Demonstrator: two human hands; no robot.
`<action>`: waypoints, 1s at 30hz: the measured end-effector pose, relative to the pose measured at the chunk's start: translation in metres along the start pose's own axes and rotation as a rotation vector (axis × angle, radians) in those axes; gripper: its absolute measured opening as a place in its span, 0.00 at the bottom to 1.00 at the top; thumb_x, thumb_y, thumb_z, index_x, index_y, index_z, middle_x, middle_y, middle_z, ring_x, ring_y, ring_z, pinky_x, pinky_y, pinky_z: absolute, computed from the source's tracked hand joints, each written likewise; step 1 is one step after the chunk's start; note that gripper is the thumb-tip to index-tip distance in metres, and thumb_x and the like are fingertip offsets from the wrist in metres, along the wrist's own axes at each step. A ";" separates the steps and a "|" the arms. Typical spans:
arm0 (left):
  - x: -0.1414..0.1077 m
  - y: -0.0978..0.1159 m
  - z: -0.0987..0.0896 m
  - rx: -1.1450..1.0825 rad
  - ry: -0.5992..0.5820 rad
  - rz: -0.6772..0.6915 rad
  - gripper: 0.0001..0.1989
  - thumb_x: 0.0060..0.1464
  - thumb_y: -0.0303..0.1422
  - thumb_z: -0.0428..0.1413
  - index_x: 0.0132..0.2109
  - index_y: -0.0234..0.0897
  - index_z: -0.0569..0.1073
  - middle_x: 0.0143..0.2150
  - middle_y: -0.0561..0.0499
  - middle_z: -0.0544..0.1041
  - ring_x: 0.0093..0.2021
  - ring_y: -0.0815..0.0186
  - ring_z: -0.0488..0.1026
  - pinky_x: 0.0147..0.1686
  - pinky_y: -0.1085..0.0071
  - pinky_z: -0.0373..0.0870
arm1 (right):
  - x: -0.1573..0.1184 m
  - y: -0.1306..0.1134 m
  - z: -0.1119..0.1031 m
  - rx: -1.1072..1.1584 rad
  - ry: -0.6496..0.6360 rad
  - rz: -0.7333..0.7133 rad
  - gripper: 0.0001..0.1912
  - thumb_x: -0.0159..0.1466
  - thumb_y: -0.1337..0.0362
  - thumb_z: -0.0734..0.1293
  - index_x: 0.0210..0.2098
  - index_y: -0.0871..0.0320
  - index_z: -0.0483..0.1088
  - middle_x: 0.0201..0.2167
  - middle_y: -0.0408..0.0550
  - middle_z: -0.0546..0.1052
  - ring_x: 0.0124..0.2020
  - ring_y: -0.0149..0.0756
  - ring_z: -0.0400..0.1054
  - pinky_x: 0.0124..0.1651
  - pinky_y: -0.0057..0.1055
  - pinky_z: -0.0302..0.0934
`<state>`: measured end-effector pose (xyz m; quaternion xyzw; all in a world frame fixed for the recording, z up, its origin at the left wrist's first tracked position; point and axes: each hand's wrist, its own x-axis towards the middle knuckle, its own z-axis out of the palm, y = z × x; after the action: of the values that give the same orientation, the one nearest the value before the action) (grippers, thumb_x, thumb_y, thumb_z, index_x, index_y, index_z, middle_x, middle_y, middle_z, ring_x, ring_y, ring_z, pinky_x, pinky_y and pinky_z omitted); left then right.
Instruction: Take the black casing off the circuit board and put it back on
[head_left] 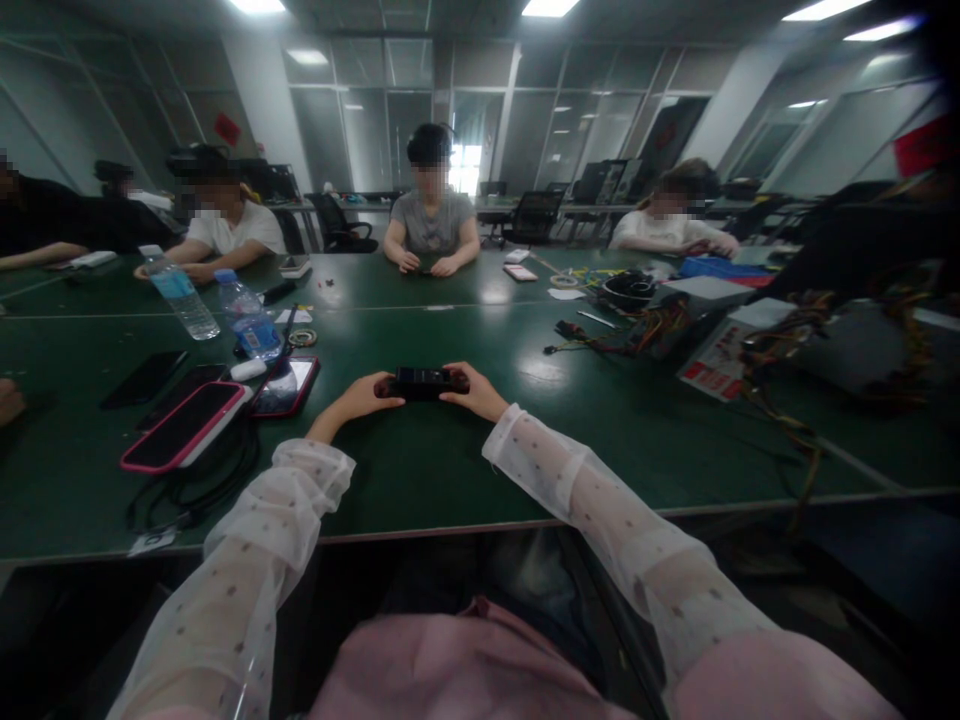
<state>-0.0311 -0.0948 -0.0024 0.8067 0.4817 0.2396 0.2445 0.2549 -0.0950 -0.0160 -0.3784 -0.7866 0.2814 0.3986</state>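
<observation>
A small black device with a lit screen [422,381] is held level above the green table [420,470], in the middle of the view. My left hand [361,396] grips its left end, thumb on the near side. Around the right end my right hand [478,391] is closed in the same way. Whether the device touches the tabletop I cannot tell. Left of my left hand lie a phone with a red edge [289,387] and a pink-rimmed case [187,425] with black cables beside it.
Two water bottles [180,292] [249,315] stand at the left, near dark phones [146,379]. Metal boxes [724,350] with bundled wires [660,325] occupy the right side. Several people sit around the table, one person [431,225] directly opposite.
</observation>
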 end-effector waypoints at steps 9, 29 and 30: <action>0.001 -0.003 0.000 0.007 -0.002 0.007 0.32 0.42 0.53 0.59 0.51 0.37 0.68 0.36 0.49 0.74 0.34 0.63 0.70 0.34 0.69 0.65 | 0.001 0.001 0.000 0.001 -0.021 -0.009 0.30 0.53 0.58 0.72 0.53 0.55 0.61 0.43 0.49 0.70 0.43 0.39 0.68 0.47 0.42 0.63; 0.000 -0.003 0.001 -0.007 -0.001 0.007 0.32 0.41 0.52 0.59 0.51 0.38 0.68 0.37 0.50 0.74 0.35 0.63 0.70 0.34 0.68 0.65 | 0.000 -0.002 -0.001 -0.002 -0.021 -0.059 0.28 0.54 0.58 0.71 0.52 0.54 0.61 0.42 0.48 0.69 0.43 0.39 0.67 0.45 0.39 0.63; 0.000 -0.003 0.001 -0.008 0.001 0.004 0.33 0.41 0.52 0.59 0.51 0.38 0.68 0.37 0.50 0.74 0.34 0.63 0.70 0.34 0.69 0.65 | 0.000 -0.001 -0.001 -0.004 -0.017 -0.061 0.28 0.54 0.58 0.71 0.52 0.54 0.61 0.42 0.48 0.70 0.43 0.39 0.67 0.45 0.39 0.63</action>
<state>-0.0322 -0.0938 -0.0053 0.8066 0.4792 0.2425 0.2468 0.2553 -0.0952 -0.0142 -0.3528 -0.8016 0.2710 0.3995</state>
